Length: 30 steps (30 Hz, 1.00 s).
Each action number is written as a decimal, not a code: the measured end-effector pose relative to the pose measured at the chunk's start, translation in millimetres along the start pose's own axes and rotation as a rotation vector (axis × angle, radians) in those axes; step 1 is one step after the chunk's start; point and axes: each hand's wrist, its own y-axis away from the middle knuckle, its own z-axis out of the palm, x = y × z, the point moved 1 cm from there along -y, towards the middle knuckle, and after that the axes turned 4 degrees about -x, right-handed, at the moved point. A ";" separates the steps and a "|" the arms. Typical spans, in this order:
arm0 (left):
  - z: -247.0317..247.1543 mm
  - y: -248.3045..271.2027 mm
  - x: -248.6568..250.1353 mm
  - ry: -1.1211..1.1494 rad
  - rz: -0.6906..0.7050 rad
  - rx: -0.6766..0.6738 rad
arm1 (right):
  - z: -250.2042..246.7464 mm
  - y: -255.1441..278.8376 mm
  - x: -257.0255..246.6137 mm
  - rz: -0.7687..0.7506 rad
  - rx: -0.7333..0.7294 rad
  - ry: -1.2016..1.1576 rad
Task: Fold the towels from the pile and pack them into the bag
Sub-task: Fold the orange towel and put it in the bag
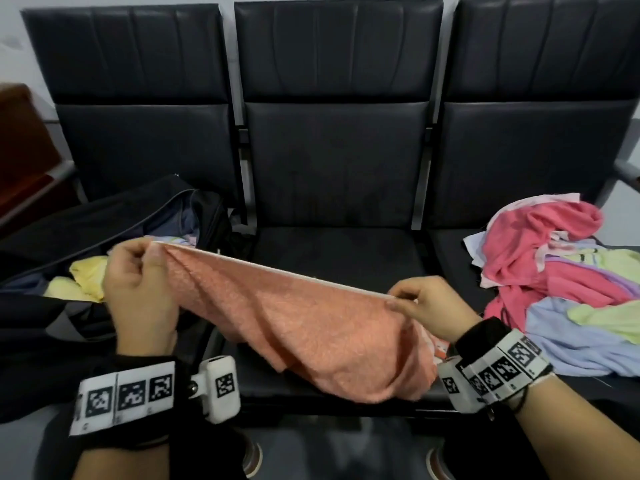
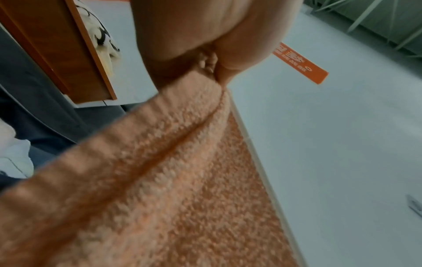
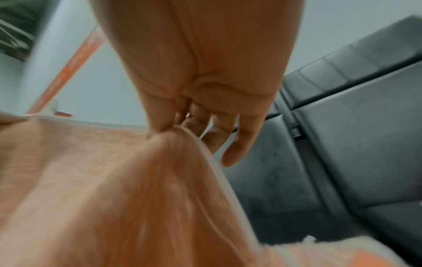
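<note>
A bench of three seats runs left to right. The bag sits on the left seat, with towels inside. The pile lies on the right seat. Over the middle seat, a towel hangs between the left hand and the right hand.

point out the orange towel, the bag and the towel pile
orange towel (image 1: 304,327), head view, middle of the hanging cloth
bag (image 1: 114,209), head view, its black upper flap
towel pile (image 1: 540,237), head view, pink towel on top
</note>
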 end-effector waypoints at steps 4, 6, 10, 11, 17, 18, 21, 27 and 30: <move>-2.4 -1.7 -12.9 -0.097 -0.071 -0.002 | -11.4 0.3 -0.3 0.005 0.248 -0.128; 10.0 7.3 -17.6 -0.114 -0.134 -0.104 | -8.6 -0.4 -15.5 -0.069 0.266 -0.236; 49.3 36.4 -11.5 -0.120 -0.154 -0.385 | -0.2 -5.8 -54.0 -0.171 0.195 -0.355; 59.7 44.9 -5.5 -0.111 -0.124 -0.471 | 2.3 -6.7 -62.0 -0.184 0.163 -0.357; 100.9 79.5 25.5 -0.061 -0.010 -0.958 | 21.9 -5.2 -84.2 -0.258 -0.032 -0.307; 102.4 81.0 25.5 -0.079 -0.003 -0.977 | 23.4 -4.5 -83.2 -0.251 -0.033 -0.314; 101.3 83.3 21.7 -0.100 -0.029 -0.995 | 24.5 -0.7 -77.9 -0.232 -0.024 -0.304; 101.2 85.1 17.3 -0.293 0.017 -0.938 | 23.1 2.5 -79.4 -0.225 -0.021 -0.401; 96.5 78.5 16.1 -0.301 0.095 -0.783 | 20.6 1.4 -71.5 -0.217 -0.057 -0.292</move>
